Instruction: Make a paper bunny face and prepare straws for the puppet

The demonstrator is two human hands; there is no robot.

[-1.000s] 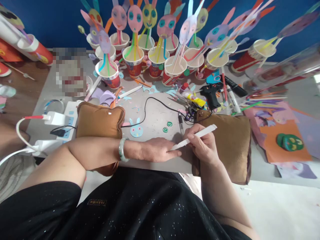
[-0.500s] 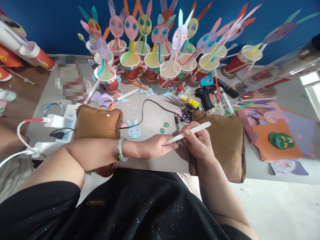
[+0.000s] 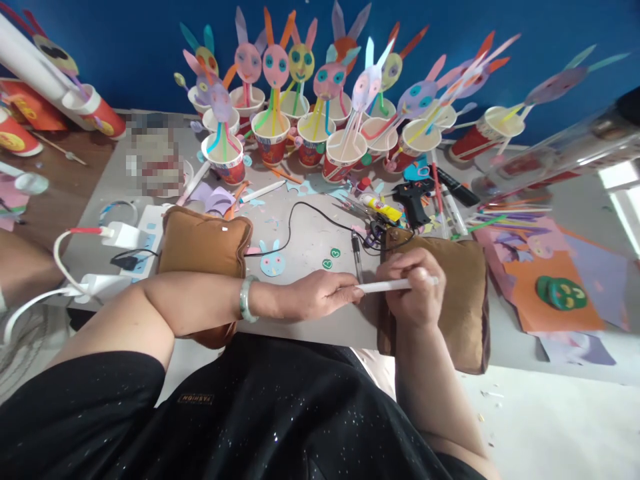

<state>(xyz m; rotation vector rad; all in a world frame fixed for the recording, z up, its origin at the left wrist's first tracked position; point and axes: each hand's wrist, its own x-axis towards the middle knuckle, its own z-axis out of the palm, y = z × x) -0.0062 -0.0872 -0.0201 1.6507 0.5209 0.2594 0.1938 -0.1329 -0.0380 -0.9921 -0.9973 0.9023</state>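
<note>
The right hand (image 3: 415, 290) curls its fingers (image 3: 406, 267) around a long white stick-shaped marker (image 3: 387, 286), gripping it almost level. The marker's near tip touches the fingertips (image 3: 353, 291) of the left hand (image 3: 313, 299), which lie pressed together and flat on the grey table (image 3: 305, 243). Under the right hand lies a brown cushion (image 3: 463, 293). Just beyond the fingers lie two small green paper ovals (image 3: 331, 258) and a black pen (image 3: 356, 248); farther out, a pale blue paper rabbit face (image 3: 273, 264).
</note>
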